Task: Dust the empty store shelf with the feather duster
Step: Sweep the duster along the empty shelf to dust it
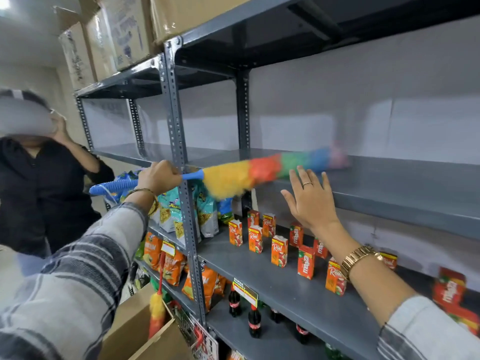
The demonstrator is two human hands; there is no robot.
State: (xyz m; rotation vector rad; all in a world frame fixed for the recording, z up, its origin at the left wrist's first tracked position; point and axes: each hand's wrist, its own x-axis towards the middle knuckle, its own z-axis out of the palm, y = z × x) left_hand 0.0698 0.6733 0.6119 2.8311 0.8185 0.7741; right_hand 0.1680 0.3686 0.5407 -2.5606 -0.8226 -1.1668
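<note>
My left hand grips the blue ribbed handle of a rainbow feather duster. Its fluffy head, yellow then red, green, blue and pink, lies blurred across the front of the empty grey metal shelf at chest height. My right hand is open with fingers spread, raised in front of the shelf's front edge, just right of the duster's yellow part. It holds nothing. A ring and a gold watch show on that hand and wrist.
Below, a shelf holds several small red and orange juice cartons; lower stand cola bottles. Snack bags fill the left rack. A person in black stands at left. A cardboard box holds a second duster.
</note>
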